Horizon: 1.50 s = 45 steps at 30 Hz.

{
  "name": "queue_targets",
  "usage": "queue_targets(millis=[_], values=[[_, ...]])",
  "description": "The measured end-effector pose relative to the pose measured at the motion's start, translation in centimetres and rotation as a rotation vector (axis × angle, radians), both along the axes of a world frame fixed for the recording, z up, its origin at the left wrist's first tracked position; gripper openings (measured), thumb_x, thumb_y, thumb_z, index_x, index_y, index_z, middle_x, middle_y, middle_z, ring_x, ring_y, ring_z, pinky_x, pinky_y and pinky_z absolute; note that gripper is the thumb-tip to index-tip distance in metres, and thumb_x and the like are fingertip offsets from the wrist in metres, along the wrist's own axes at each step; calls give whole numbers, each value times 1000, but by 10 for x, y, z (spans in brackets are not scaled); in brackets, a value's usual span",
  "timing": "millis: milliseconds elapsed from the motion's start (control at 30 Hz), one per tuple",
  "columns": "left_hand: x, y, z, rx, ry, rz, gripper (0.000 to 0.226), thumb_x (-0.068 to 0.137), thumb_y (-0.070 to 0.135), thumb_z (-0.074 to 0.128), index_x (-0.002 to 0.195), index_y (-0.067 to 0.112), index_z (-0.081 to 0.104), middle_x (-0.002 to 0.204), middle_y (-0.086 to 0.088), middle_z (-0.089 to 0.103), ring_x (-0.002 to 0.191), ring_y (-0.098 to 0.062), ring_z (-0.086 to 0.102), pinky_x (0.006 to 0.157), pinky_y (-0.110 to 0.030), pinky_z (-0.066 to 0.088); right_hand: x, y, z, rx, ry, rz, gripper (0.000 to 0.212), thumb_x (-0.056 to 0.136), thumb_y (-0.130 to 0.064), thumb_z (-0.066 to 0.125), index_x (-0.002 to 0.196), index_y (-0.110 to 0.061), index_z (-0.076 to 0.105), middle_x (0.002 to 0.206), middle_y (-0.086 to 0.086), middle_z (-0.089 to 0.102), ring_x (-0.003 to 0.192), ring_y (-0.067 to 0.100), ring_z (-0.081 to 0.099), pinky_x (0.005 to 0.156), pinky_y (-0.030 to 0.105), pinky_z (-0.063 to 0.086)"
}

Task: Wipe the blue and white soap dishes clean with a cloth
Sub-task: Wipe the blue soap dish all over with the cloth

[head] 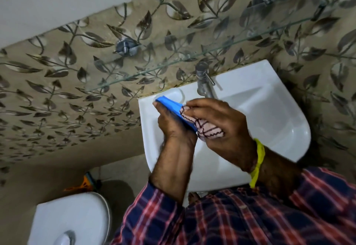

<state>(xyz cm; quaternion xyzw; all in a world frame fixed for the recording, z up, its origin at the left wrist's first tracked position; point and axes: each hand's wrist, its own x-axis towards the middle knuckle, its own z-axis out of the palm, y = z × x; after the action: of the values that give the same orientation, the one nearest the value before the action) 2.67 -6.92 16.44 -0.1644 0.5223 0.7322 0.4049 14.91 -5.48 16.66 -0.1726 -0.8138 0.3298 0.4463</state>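
Blue plastic first: we hold the blue soap dish edge-on over the white basin, our left hand gripping it from below, fingers curled round its underside. Our right hand sits just to the right of the left one, touching the dish, its fingers bunched around a pale cloth with dark wavy lines. The cloth is pressed against the dish's near end, between the two hands. A yellow band circles our right wrist, below that hand. Just above the right hand stands a metal tap; beyond it a glass shelf runs across the leaf-patterned tile wall. Well below and left of the left hand we see a white toilet cistern lid. Checked shirt sleeves cover both forearms lower down.
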Motion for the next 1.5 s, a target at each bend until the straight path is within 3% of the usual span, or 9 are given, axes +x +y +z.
queue_targets(millis=[133,300,400,467,500,833,1133,1333,1500], values=[[-2,-1,3,6,42,37,58,103,65,34,99,10,53,77,-7,51,63,-20,56,48,-21,49,-7,-1,0,-99,93,-19,37,76,1,85,110,3,71,118,15,70,113,22,68,101,38,53],[11,-12,-2,-14,204,-49,57,105,57,38,124,8,57,106,-14,68,87,-27,70,64,-32,60,-5,9,9,-143,97,-92,31,75,10,78,104,2,72,106,9,75,97,13,72,90,30,57],[10,-31,-4,-85,974,77,34,109,33,44,124,5,56,123,-16,63,115,-30,61,99,-48,52,-1,22,23,-266,93,-82,30,78,7,75,106,-2,73,102,4,77,89,3,72,83,22,57],[5,-35,-3,-36,1496,-5,35,109,33,41,108,7,64,108,-5,66,104,-23,61,94,-43,49,-2,24,30,-283,77,-67,27,80,3,76,106,-2,73,101,5,77,91,9,73,86,22,57],[5,-32,-1,-53,1552,-32,37,109,34,39,96,11,65,94,6,65,91,-20,61,86,-48,50,-3,22,32,-291,64,-48,27,80,2,76,106,-2,73,100,4,77,91,9,73,87,22,57],[-9,-30,-16,-153,1409,112,57,107,31,38,61,2,57,58,-6,57,53,-32,56,60,-59,47,5,17,18,-244,3,240,31,78,6,79,108,4,71,113,12,73,110,18,69,99,33,54],[-16,-25,0,-92,1125,141,56,110,30,36,54,28,43,49,10,46,45,-9,43,51,-23,37,-3,13,23,-21,-86,247,36,71,20,77,104,6,72,105,19,70,101,27,67,91,40,54],[1,-23,0,-84,1101,105,58,111,21,35,54,24,38,49,4,41,46,-13,39,50,-27,34,-20,18,37,18,-70,234,37,71,0,58,104,5,72,107,17,68,102,26,65,92,37,53],[-14,-20,3,-31,956,179,58,111,24,35,54,22,43,45,13,46,44,-4,43,50,-20,39,-3,6,22,34,-68,170,34,71,19,76,103,7,72,106,19,71,102,32,68,89,45,55]])
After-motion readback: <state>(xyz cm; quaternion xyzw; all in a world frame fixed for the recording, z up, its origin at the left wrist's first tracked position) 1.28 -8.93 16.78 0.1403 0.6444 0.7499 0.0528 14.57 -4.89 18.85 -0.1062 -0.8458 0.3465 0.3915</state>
